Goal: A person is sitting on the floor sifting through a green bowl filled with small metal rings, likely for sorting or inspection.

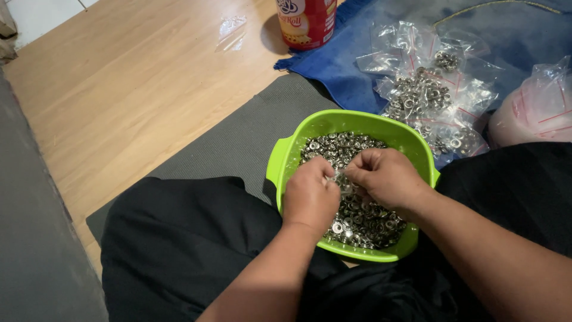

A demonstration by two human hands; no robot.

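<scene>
so both hands sit right over the green bowl (286, 156), which rests in the person's lap and is heaped with small silver metal rings (363, 222). left hand (311, 194) and right hand (386, 177) meet knuckle to knuckle above the middle of the pile, neither nearer than the other. fingers of both are curled in and pressed together, pinching something small and shiny, maybe a ring or a bit of clear bag, can't tell which. filled clear bags of rings (430, 98) lie beyond the bowl on a blue cloth (339, 68).
</scene>
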